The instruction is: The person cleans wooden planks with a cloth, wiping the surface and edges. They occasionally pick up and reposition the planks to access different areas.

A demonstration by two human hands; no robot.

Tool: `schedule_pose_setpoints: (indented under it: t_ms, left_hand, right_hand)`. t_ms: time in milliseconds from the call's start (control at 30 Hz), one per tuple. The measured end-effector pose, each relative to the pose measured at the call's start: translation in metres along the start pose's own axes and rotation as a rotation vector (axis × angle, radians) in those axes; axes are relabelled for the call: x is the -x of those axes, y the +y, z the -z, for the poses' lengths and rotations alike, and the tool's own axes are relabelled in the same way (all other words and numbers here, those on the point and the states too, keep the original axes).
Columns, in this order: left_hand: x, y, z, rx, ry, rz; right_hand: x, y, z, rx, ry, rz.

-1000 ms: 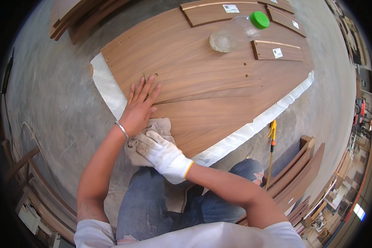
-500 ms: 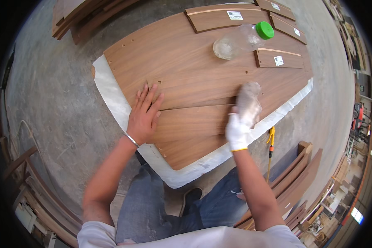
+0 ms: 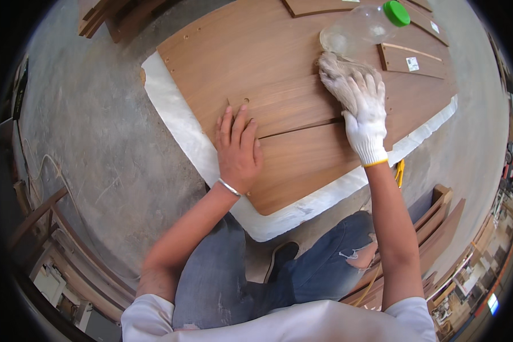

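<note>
My left hand (image 3: 239, 151), bare, rests with its fingers stretched out on a brown wooden panel (image 3: 233, 62), by its left edge near a small hole. In a white knit glove, my right hand (image 3: 366, 117) presses a dirty greyish rag (image 3: 337, 82) onto the same panel, right of the middle. A clear plastic jar (image 3: 353, 31) with a green lid (image 3: 397, 13) lies on its side just beyond the rag. Between my hands a dark gap separates the panel from a nearer wooden panel (image 3: 302, 165).
A white sheet (image 3: 179, 111) sticks out under the panels. Labelled wooden pieces, one of them a short slat (image 3: 402, 58), lie at the far right. Wooden boards (image 3: 439, 228) stand by my right knee, close to a yellow nozzle (image 3: 400, 172). More wood (image 3: 105, 20) is stacked far left.
My right hand has slid the rag away from me over the panel, up close to the jar. My left hand stays at the panel's left edge. The whole view has shifted.
</note>
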State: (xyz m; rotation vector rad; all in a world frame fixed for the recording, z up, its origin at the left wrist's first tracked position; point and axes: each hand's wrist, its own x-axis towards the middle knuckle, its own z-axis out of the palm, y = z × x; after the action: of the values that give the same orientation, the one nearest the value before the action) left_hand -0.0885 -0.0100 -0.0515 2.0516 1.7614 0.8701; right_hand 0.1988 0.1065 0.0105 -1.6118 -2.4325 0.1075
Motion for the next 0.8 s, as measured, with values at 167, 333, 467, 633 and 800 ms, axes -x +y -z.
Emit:
schedule_pose_setpoints:
  t_ms: [167, 333, 467, 633, 800]
  left_hand:
    - [0.003, 0.009, 0.009, 0.037, -0.051, -0.054]
    - [0.048, 0.018, 0.02, -0.023, -0.455, -0.327]
    - [0.05, 0.02, 0.016, -0.042, -0.498, -0.382]
    - [0.049, 0.032, 0.011, -0.072, -0.505, -0.451]
    - [0.047, 0.036, 0.011, -0.082, -0.526, -0.46]
  right_hand:
    - [0.052, -0.012, -0.015, 0.053, 0.017, -0.017]
    - [0.043, -0.002, -0.015, 0.002, 0.047, 0.031]
    - [0.038, 0.009, -0.02, 0.023, 0.075, 0.06]
    - [0.039, 0.011, -0.023, 0.027, 0.079, 0.052]
    - [0.04, 0.011, -0.025, 0.031, 0.09, 0.044]
